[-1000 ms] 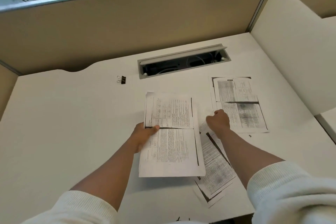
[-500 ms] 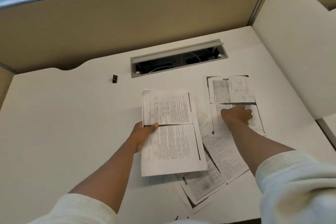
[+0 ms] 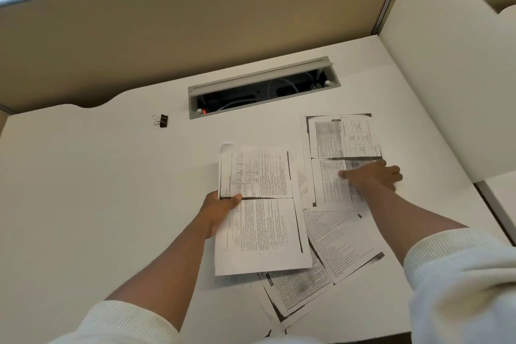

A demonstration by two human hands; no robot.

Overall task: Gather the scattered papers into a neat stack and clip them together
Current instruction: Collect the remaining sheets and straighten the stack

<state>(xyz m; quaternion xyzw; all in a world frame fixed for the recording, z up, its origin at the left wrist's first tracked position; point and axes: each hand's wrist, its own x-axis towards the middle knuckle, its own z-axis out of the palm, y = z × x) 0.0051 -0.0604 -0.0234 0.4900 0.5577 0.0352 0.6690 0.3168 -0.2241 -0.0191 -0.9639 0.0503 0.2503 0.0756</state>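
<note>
Near tabletop's front edge: left hand (image 3: 216,211) grips partial stack (image 3: 261,209) | right hand (image 3: 372,177) flat, fingers spread, on right sheet (image 3: 332,165) | loose sheets (image 3: 335,248) ungathered | binder clip (image 3: 161,120) far-left, unused

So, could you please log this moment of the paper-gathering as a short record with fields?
left hand: grips the left edge of the held sheets, thumb on top
right hand: flat on the far-right sheet, fingers spread
loose sheets: fanned out, overlapping, near the front edge
binder clip: untouched, on the desk left of the cable tray
stack: not yet squared or clipped
</note>
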